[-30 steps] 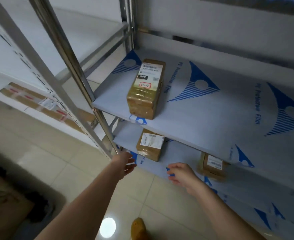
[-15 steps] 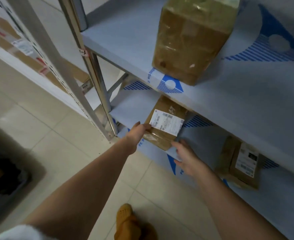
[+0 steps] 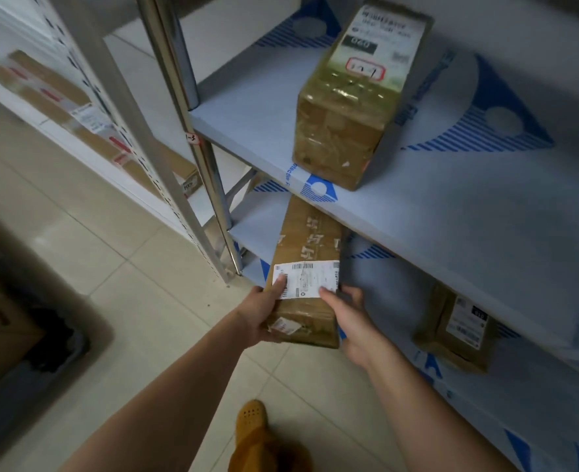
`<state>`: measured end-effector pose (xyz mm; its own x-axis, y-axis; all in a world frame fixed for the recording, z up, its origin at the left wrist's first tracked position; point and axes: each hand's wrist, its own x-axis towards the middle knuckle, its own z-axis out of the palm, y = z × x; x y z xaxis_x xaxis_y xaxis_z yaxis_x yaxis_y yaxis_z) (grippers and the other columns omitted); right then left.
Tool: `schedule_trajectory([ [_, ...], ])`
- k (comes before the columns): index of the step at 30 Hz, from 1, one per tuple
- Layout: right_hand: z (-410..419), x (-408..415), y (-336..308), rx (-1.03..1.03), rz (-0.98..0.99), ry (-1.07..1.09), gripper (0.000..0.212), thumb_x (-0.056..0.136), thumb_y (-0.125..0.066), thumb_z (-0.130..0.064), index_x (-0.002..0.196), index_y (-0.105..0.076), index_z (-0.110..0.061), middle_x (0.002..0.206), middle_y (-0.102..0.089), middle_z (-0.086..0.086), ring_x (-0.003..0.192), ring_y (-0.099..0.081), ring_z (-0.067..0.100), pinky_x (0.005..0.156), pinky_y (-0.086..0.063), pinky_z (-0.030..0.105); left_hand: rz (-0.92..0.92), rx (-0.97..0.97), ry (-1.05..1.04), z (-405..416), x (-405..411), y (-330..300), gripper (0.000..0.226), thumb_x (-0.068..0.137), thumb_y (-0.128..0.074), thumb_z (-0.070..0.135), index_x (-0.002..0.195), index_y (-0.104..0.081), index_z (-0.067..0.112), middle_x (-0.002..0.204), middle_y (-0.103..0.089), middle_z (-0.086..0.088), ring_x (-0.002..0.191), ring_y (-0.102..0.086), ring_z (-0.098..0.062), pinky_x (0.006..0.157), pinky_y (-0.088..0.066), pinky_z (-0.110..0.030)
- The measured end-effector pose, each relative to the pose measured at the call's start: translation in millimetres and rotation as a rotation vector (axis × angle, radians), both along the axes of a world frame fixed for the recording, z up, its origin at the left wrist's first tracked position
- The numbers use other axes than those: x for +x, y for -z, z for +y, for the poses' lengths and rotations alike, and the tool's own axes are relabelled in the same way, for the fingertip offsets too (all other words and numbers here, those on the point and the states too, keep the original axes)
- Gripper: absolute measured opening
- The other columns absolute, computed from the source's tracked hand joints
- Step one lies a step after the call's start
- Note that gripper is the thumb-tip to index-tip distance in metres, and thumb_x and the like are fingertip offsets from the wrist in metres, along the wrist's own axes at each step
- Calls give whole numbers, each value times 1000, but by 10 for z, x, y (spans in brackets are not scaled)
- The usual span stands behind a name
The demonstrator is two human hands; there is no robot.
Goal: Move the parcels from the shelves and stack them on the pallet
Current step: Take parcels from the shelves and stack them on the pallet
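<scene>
A long brown parcel (image 3: 310, 247) with a white label sticks out of the lower shelf (image 3: 260, 226), its far end hidden under the upper shelf. My left hand (image 3: 262, 313) grips its near left corner, thumb on the label. My right hand (image 3: 352, 318) grips its near right side. A taped brown parcel (image 3: 346, 107) with a white label lies on the upper shelf (image 3: 417, 212). A smaller labelled parcel (image 3: 458, 330) sits further right on the lower shelf.
A steel upright (image 3: 192, 131) stands left of the parcels. Flat cartons (image 3: 60, 107) lie on a white rack at the left. A dark bin with a cardboard box (image 3: 15, 335) is on the tiled floor at lower left. My orange shoe (image 3: 252, 417) is below.
Both hands reached in and closed on the lower-shelf parcel, then drew it outward past the shelf edge. The view has moved closer to the shelves.
</scene>
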<state>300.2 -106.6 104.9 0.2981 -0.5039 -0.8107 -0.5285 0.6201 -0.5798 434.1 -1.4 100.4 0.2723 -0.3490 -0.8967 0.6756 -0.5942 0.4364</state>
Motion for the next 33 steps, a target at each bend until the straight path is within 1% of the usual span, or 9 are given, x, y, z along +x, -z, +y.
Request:
schedule_trajectory([
  [3, 120, -54, -286, 64, -1, -76, 45, 88, -71, -38, 117, -36, -35, 114, -62, 3, 98, -67, 26, 81, -59, 52, 60, -8, -81, 224, -109, -224, 55, 93, -59, 52, 128, -53, 10, 112, -69, -15, 93, -71, -31, 69, -61, -49],
  [10, 477, -292, -914, 178, 106, -351, 67, 87, -64, -56, 141, -29, -36, 121, -60, 4, 99, -60, 24, 69, -53, 44, 56, 37, -62, 756, -343, -774, 43, 97, -55, 47, 119, -57, 10, 108, -71, -17, 97, -70, -35, 82, -57, -57],
  [13, 657, -431, -1090, 183, 95, -421, 75, 86, -65, -55, 147, -28, -34, 133, -55, 7, 120, -52, 35, 100, -37, 66, 35, 49, -55, 1015, -453, -1055, 43, 97, -55, 46, 120, -56, 11, 108, -71, -17, 98, -70, -35, 84, -56, -58],
  [17, 931, -542, -1364, 205, 3, -410, 75, 78, -72, -59, 135, -26, -43, 113, -54, 0, 131, -41, 41, 105, -14, 76, 63, -25, -169, 1417, -642, -1434, 38, 101, -51, 40, 121, -55, 9, 109, -71, -19, 98, -69, -34, 83, -57, -55],
  [20, 1157, -521, -1529, 179, -68, -479, 69, 80, -69, -60, 130, -24, -47, 107, -55, -4, 122, -49, 37, 106, -16, 74, 57, -52, -244, 1760, -753, -1609, 38, 103, -47, 39, 121, -56, 7, 108, -71, -20, 100, -69, -35, 88, -55, -57],
  [23, 1448, -385, -1691, 116, -99, -584, 77, 80, -70, -58, 138, -21, -47, 125, -56, 3, 111, -54, 32, 106, -30, 68, 34, -47, -344, 2130, -762, -1718, 40, 103, -46, 37, 125, -55, 5, 109, -71, -21, 101, -67, -37, 92, -51, -60],
  [28, 2029, -125, -1942, 41, -189, -679, 82, 80, -71, -55, 143, -19, -47, 138, -52, 7, 116, -54, 34, 105, -34, 66, -89, 52, -369, 2772, -655, -1936, 46, 98, -50, 48, 122, -45, 9, 133, -60, -18, 131, -47, -39, 115, -10, -65],
  [30, 2277, -42, -2014, 38, -224, -729, 81, 79, -72, -55, 143, -21, -48, 137, -53, 6, 116, -54, 34, 104, -36, 66, -126, 25, -398, 3065, -582, -2005, 54, 94, -54, 52, 128, -47, 10, 134, -60, -14, 129, -51, -37, 117, -18, -62],
  [33, 2744, 60, -2140, 60, -254, -803, 73, 81, -70, -54, 141, -29, -48, 127, -59, 3, 111, -57, 31, 96, -44, 58, -164, -69, -514, 3567, -533, -2137, 45, 95, -54, 52, 125, -57, 18, 115, -71, -11, 103, -70, -33, 99, -51, -51],
])
